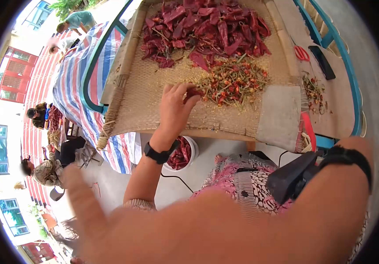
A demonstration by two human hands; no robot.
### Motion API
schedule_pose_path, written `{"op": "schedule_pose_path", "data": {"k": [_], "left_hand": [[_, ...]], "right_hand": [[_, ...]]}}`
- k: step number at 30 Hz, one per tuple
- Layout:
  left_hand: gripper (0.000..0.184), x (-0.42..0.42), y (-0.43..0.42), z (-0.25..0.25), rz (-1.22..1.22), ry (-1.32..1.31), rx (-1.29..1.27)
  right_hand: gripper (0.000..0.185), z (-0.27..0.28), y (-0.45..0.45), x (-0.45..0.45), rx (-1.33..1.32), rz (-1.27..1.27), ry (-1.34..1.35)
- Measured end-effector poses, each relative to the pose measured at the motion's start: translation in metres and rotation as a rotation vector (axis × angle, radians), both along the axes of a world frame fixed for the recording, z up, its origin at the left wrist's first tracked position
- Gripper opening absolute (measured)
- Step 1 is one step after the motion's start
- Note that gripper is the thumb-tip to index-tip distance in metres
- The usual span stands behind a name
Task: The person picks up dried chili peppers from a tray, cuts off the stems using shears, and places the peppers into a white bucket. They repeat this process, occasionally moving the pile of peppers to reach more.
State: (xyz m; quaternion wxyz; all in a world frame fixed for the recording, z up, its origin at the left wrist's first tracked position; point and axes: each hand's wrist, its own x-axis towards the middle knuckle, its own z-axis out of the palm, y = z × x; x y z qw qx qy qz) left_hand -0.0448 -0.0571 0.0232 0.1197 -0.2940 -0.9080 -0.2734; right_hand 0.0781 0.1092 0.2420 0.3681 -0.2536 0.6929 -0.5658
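Note:
My left hand [175, 108], with a black band on its wrist, is over a woven mat [141, 101]. Its thumb and fingers are closed on a dark red dried chili pepper [193, 93], mostly covered by the fingers. Beside it lies a pile of chili stems and red scraps [235, 81]. Farther back is a large heap of dried red chili peppers [207, 26]. Close to the camera, my right hand [167, 233] looks large and blurred across the bottom. One of its fingers stretches out, nothing shows in it, and its other fingers are out of sight.
Red-handled scissors [301, 53], a black phone [322, 62] and loose stems [314, 90] lie on the right. A white bucket [194, 152] of chilies stands below the mat. Blue metal rails [90, 75] flank it. Several people are by striped sheeting [79, 75] at left.

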Motion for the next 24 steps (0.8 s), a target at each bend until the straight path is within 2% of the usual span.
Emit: {"op": "schedule_pose_path", "data": {"k": [1, 3, 6, 7, 10, 13, 19, 24], "left_hand": [[0.022, 0.001, -0.001, 0.002, -0.004, -0.206, 0.23], [0.021, 0.005, 0.002, 0.004, -0.032, -0.608, 0.716], [0.017, 0.021, 0.001, 0.027, -0.067, -0.823, 0.906], [0.02, 0.028, 0.002, 0.034, -0.054, -0.784, 0.865], [0.025, 0.035, 0.0, 0.035, -0.113, -0.705, 0.876], [0.027, 0.043, 0.002, 0.046, -0.116, -0.685, 0.842], [0.02, 0.043, 0.005, 0.04, -0.141, -0.791, 1.006], [0.016, 0.045, 0.006, 0.039, -0.179, -0.723, 0.974]], "right_hand": [[0.043, 0.0, -0.001, -0.004, 0.008, -0.054, -0.021], [0.043, -0.01, 0.001, -0.005, 0.039, -0.212, 0.135], [0.04, -0.079, 0.026, -0.007, 0.157, -0.487, 0.678], [0.038, -0.096, 0.03, -0.007, 0.228, -0.622, 0.686], [0.039, -0.131, 0.043, -0.012, 0.287, -0.68, 0.775], [0.038, -0.136, 0.041, -0.014, 0.325, -0.754, 0.811], [0.035, -0.137, 0.038, -0.024, 0.408, -0.761, 0.896], [0.033, -0.144, 0.036, -0.028, 0.38, -0.778, 0.944]]}}
